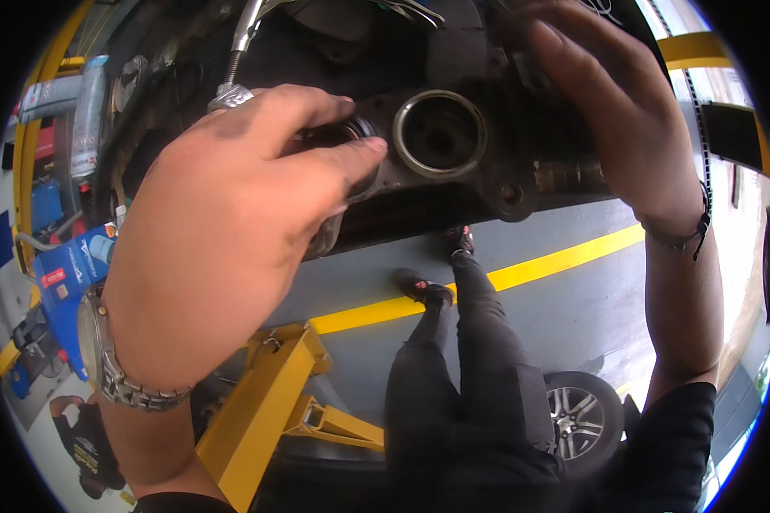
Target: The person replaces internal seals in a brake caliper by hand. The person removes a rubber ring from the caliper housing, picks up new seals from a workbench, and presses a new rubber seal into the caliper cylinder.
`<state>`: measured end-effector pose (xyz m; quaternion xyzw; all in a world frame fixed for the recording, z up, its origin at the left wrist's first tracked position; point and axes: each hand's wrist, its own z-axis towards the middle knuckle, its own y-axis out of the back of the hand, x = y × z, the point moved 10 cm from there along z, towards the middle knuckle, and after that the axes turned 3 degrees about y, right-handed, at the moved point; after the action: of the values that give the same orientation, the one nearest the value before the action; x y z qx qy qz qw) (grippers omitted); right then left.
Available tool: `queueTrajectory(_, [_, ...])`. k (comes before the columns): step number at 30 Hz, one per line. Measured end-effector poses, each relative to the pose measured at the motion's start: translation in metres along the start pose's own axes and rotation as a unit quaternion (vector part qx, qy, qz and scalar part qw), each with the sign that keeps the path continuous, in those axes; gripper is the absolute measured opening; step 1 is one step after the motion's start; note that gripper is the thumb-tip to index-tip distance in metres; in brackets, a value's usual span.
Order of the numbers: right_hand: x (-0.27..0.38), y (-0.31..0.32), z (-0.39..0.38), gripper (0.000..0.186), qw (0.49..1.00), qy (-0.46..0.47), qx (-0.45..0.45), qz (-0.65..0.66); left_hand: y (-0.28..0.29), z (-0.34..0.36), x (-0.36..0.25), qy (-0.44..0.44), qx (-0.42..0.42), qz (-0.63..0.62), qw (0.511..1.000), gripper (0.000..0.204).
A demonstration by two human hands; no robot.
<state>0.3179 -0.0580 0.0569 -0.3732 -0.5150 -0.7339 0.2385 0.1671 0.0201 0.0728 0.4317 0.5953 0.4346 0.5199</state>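
A dark, grimy brake caliper (496, 184) hangs in front of me at the top of the view. It has two round bores side by side. The right bore (441, 133) is empty, with a bright metal ring around it. My left hand (222, 231), smudged and wearing a metal wristwatch, pinches a round metal piston (351, 131) between thumb and fingers at the left bore. My right hand (612, 107), with a dark cord on its wrist, grips the caliper's upper right end. Its fingers cover that part.
A metal hose fitting (231, 92) sits just left of the caliper. Below are a yellow lift arm (265, 410), grey floor with a yellow line (556, 261), my dark-trousered legs (470, 359) and a car wheel (580, 419). A blue box (68, 274) lies at the left.
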Motion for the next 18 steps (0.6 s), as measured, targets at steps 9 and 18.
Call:
queueTrajectory(9, [0.013,0.009,-0.009,0.020,0.997,-0.074,-0.029,0.014,0.002,0.014,0.006,0.013,0.051,-0.055,0.997,0.046])
queueTrajectory(18, [0.021,0.006,-0.006,0.021,0.998,-0.056,0.010,-0.021,-0.006,0.015,-0.002,-0.028,0.086,0.014,0.996,0.050])
